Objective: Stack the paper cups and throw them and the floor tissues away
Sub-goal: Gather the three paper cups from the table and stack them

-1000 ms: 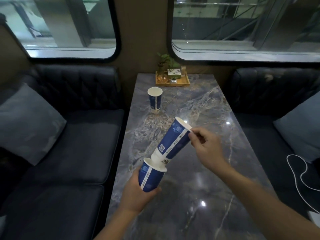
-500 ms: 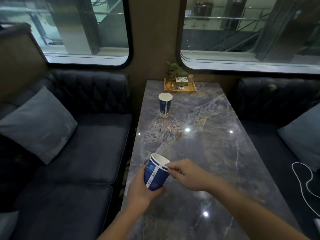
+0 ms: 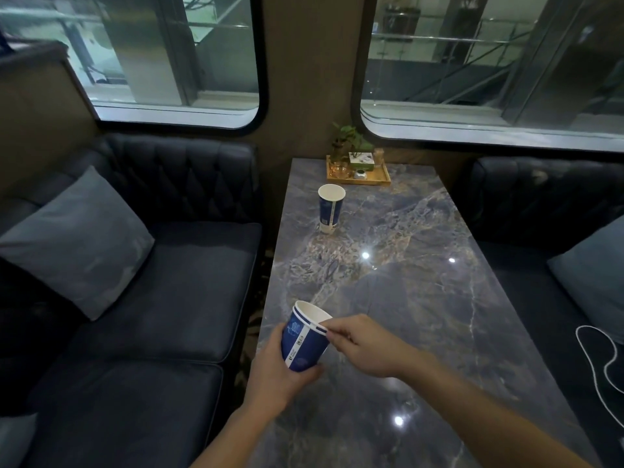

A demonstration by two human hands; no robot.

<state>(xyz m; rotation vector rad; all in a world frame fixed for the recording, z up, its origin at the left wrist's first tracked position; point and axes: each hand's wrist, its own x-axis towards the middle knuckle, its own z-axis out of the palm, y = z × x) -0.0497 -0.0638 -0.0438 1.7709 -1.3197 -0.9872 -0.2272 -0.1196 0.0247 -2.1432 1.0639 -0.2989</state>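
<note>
So your left hand [image 3: 280, 376] is wrapped around the lower half of the nested cups [image 3: 305, 337], two blue-and-white paper cups, one seated inside the other, with both rims showing as a double white line at the top. The pair is tilted a bit, mouth facing up and away from you, held just above the near left part of the marble table [image 3: 422, 298]. Your right hand [image 3: 363, 346] comes in from the right and pinches the rim of the stack with thumb and fingertips, the rest of the fingers curled in.

A third paper cup [image 3: 330, 208] stands upright on its own farther up the table, well apart from your hands, mouth open to the ceiling. Just behind it, at the far end against the wall, sits a wooden tray [image 3: 374, 179] with a small potted plant [image 3: 349, 140] and a few little items I can't make out. Dark sofas run down both sides, with a grey cushion [image 3: 76, 239] on the left one and a white cable [image 3: 604, 363] on the right one.
</note>
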